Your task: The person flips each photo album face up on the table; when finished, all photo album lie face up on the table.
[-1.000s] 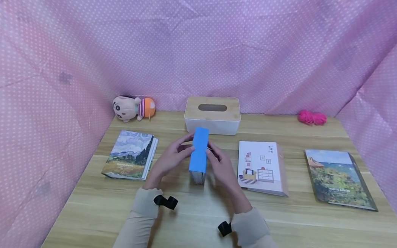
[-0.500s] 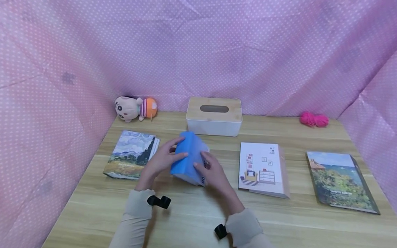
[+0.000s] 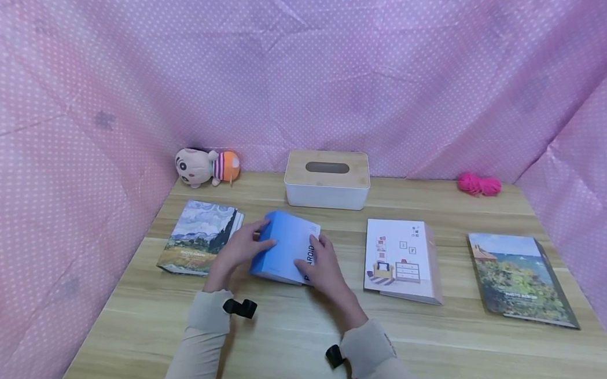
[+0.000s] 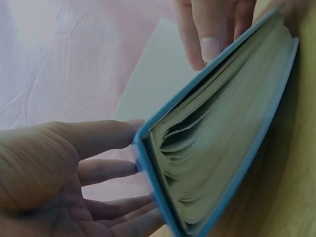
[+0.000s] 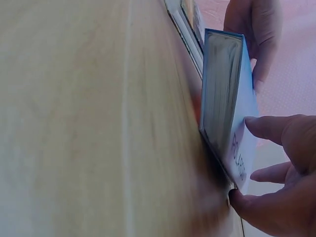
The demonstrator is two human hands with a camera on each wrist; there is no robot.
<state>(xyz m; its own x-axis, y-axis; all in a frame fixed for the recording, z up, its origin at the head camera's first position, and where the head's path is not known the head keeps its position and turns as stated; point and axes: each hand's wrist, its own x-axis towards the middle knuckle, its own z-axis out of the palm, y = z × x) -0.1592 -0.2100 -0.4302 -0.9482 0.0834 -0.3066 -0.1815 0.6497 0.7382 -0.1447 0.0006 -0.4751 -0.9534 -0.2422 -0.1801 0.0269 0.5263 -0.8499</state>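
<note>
A thick blue photo album (image 3: 290,244) with dark lettering on its cover lies tilted between both hands, just off the wooden table's middle. My left hand (image 3: 239,246) holds it at the spine, the thumb on the cover's edge and the fingers along the spine (image 4: 163,192). At the opposite edge, my right hand (image 3: 327,269) grips the album, one digit on the lettered cover and others by its rim. The right wrist view shows its page block (image 5: 222,79) between the covers.
A landscape-covered photo album (image 3: 198,235) lies close on the left. To the right are a white album (image 3: 395,256) with furniture drawings and a garden-scene album (image 3: 525,278). Behind stand a tissue box (image 3: 326,196), a plush doll (image 3: 208,167) and pink yarn (image 3: 479,184).
The blue album has turned from spine-up to front cover-up, its spine swinging left and down. Both hands have moved with it, the left hand shifting leftward.
</note>
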